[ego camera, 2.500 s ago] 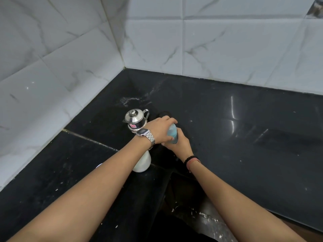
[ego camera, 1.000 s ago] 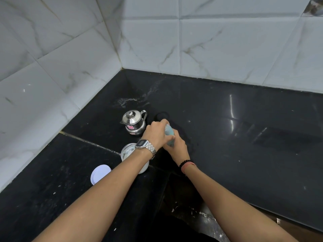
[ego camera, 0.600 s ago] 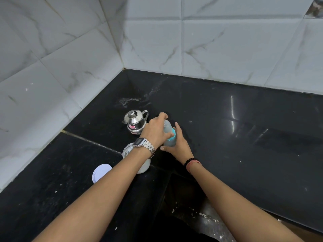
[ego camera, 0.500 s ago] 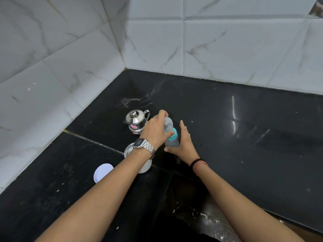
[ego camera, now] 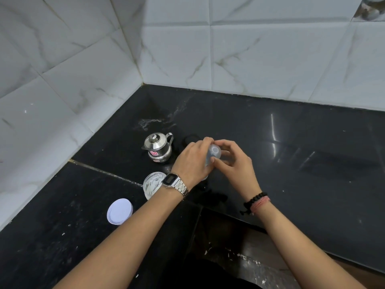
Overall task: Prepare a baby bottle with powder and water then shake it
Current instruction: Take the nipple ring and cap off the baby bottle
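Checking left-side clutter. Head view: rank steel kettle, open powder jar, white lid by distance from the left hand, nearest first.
From the left hand, which grips the baby bottle:
1. Open powder jar, just below-left, beside the wrist.
2. Steel kettle, to the left, toward the wall; a close call with the jar.
3. White lid, lying flat, clearly farthest, lower left.

Most of the baby bottle [ego camera: 214, 152] is buried between the two hands, so only its clear domed top shows; can't see how full it is or what's inside. The left hand [ego camera: 192, 161] covers its near side, the right hand [ego camera: 233, 161] its far side. The powder jar [ego camera: 153, 183] is partly behind the left wrist and watch [ego camera: 174, 182], contents just a pale smear, probably powder. The red label on the steel pot [ego camera: 158, 148] is too small to read. Both forearms run off the bottom edge.
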